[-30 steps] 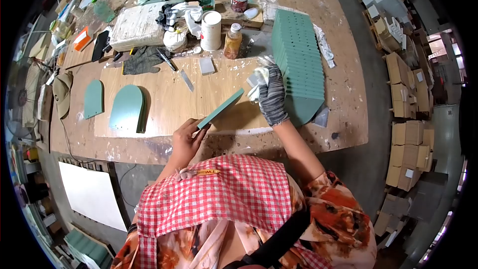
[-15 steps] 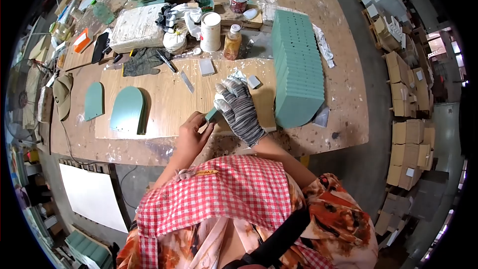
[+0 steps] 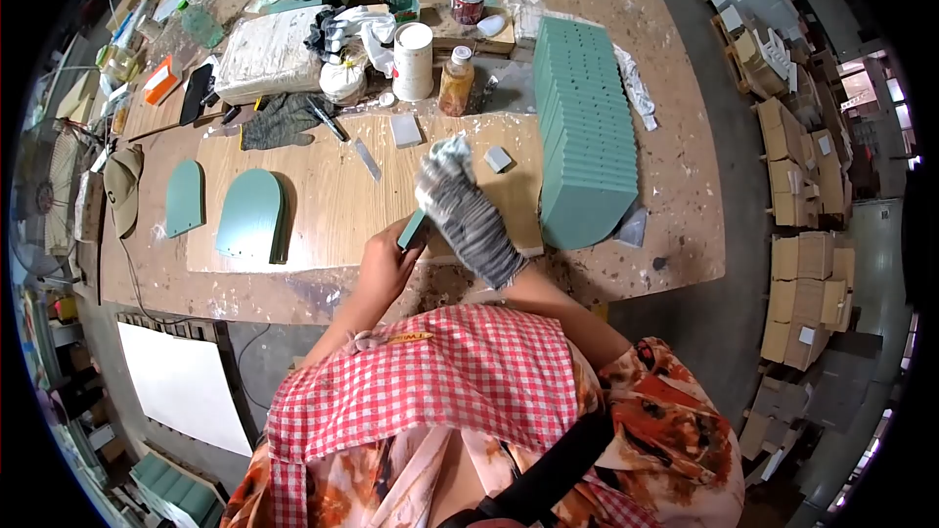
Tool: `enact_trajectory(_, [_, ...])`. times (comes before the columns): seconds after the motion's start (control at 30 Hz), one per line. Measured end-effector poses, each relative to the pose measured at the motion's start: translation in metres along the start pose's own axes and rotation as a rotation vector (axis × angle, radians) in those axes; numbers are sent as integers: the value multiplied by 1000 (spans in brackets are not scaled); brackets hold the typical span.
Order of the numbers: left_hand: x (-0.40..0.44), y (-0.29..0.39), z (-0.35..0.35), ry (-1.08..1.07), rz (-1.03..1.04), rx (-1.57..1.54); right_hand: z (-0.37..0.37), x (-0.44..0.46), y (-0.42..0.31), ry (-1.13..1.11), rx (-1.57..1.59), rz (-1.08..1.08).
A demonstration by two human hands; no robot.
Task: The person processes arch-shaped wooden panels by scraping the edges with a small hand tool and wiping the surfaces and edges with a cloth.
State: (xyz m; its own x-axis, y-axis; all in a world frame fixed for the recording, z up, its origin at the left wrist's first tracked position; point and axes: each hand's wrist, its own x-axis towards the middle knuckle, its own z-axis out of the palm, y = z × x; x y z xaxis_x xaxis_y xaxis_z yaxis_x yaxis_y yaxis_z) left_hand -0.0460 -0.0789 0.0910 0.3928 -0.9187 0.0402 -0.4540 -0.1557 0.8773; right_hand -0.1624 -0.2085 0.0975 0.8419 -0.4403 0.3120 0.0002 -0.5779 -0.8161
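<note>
Here, by the near edge of the brown bench [image 3: 682,235], the bare left hand [image 3: 385,262] pinches a flat green board [image 3: 412,231]; the grey-gloved right hand [image 3: 464,215] grips a white rag [image 3: 452,150].

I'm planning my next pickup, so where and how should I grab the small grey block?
Probably pinch the small grey block by opposite sides, coming from above with the gloved right hand, the nearer one. It lies low on the wooden board, and bare board shows between it and the green stack, leaving finger room.
</note>
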Motion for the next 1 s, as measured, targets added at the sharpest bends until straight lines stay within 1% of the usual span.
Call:
enact_trajectory(0.03, [1,-1,-1,-38,-31,0,6,-6,-3,0,-108,-49])
enact_trajectory(0.07, [1,-7,1,-38,-30,1,8,-6,-17,-73,-503,-203])
enact_trajectory(0.1, [1,-15,4,-22,-22,-40,19,-9,-21,-108,-511,-275])
enact_trajectory(0.17, [-1,-17,5,-9,-13,-78,24,-15,-17,-198,-533,-266])
enact_trajectory(0.2, [-4,-12,2,-26,-125,-96,19,-12,-14,-195,-533,-266])
enact_trajectory(0.23, [-5,-8,-1,-42,-239,-114,8,-7,-8,-130,-505,-269])
enact_trajectory(0.27, [-4,-4,-1,28,-20,-123,-1,-1,-4,-68,-476,-272])
enact_trajectory(0.3, [-3,-2,-2,28,-20,-123,-5,3,1,-67,-476,-271])
enact_trajectory(0.37, [1,1,-2,3,-65,-64,-9,7,11,7,-255,-66])
enact_trajectory(0.4, [2,3,-2,13,-85,-79,0,5,6,24,-291,44])
enact_trajectory(0.43, [3,3,-2,16,-79,-80,6,-2,6,34,-59,-5])
enact_trajectory(0.5, [-4,-2,-4,-58,-235,-57,27,-9,-6,-83,-447,-192])
enact_trajectory(0.53, [-8,-19,1,-14,-40,-39,25,-18,-11,-92,-410,-186])
enact_trajectory(0.57, [-9,-17,0,-17,-46,-38,22,-18,-12,-93,-405,-183])
enact_trajectory(0.63, [-9,-6,-2,-34,-113,-38,12,-8,-8,-78,-513,-227])
enact_trajectory(0.67, [-8,-3,-3,-16,-79,-61,4,-3,-5,-16,-496,-208])
enact_trajectory(0.7, [-7,-2,-3,-13,-76,-62,2,2,7,-16,-499,-211])
enact_trajectory(0.77, [-7,-2,-4,-68,-115,-87,1,10,36,140,317,98])
enact_trajectory(0.83, [-5,5,-5,-64,-73,-46,-19,19,37,207,-108,-58])
enact_trajectory(0.87, [-4,9,-5,-64,-32,-6,-31,16,55,185,-296,-187])
enact_trajectory(0.9, [-6,15,-6,-63,-32,-7,-37,16,55,271,-123,7])
enact_trajectory(0.97, [-12,22,-6,-76,-1,-52,-53,9,53,302,308,279])
enact_trajectory(1.0, [-14,21,-5,-85,-18,-57,-62,2,63,347,245,347])
